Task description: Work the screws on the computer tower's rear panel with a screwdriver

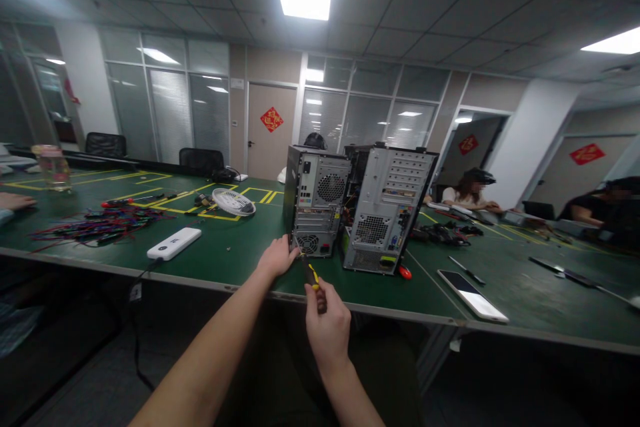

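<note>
"What do we hold in our right hand (329,320)?"
"We pinch the screwdriver (313,275), its tip near the left tower (320,197), low on the back."
"And our left hand (277,258)?"
"By that tower's bottom corner; we cannot tell whether it grips. The tower stands upright on our green table (370,290), beside the second tower (385,213)."

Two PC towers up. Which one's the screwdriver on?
The left tower: the right hand points the screwdriver at its lower rear, left hand beside that corner. Neither hand is at the right tower.
</note>
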Demonstrator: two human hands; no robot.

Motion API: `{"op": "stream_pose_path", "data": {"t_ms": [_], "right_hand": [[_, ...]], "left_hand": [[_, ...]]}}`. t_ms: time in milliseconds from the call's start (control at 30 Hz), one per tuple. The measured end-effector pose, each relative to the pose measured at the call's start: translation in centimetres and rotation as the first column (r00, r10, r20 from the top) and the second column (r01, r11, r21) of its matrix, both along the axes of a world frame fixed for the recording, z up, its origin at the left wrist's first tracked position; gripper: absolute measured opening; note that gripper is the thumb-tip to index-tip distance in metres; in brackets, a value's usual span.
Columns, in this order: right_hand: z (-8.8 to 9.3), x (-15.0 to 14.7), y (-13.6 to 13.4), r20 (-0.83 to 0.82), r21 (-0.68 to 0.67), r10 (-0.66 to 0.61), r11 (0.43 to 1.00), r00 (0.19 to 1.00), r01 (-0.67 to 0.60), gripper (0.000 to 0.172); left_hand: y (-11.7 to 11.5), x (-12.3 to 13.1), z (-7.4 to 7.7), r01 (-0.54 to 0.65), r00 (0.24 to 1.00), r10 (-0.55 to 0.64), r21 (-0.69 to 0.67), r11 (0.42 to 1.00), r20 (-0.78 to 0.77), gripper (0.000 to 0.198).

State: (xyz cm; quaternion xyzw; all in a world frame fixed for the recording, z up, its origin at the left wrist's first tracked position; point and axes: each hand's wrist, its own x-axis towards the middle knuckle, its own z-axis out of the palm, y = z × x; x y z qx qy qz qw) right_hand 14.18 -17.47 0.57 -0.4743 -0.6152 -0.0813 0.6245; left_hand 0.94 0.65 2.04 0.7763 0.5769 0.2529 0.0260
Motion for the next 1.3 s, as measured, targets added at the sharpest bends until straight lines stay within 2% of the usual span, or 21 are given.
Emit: {"op": "stream_pose_path", "data": {"t_ms": [200,467,567,767,1300], "right_hand": [[0.35,0.08,-0.15,0.056,0.026,-0.001,1.0,0.998,-0.001,0.025],[0.51,0.11,-0.2,0.088,0.05,-0.027,0.999,0.996,0.023,0.014],[0.72,0.05,-0.38,0.086,0.046,-0.035,0.998,0.996,0.032,0.018],[0.89,-0.03,-0.52,0.001,0.027,-0.042,0.999,0.999,0.042,0.026],[0.58,0.05,-0.04,-0.136,-0.046,0.036,0.998,0.99,-0.042,0.023]], "left_hand": [[0.14,0.03,-0.19,0.004,1.0,-0.004,0.012,1.0,-0.005,0.047],[0.23,0.07,-0.38,-0.005,1.0,0.005,0.024,1.0,-0.002,0.049],[0.23,0.06,-0.37,-0.003,1.0,0.003,0.022,1.0,0.005,0.049],[0.24,0.02,-0.28,0.004,1.0,-0.004,0.01,1.0,0.015,0.05],[0.19,0.01,-0.22,0.001,1.0,-0.001,-0.002,1.0,0.017,0.051]]}}
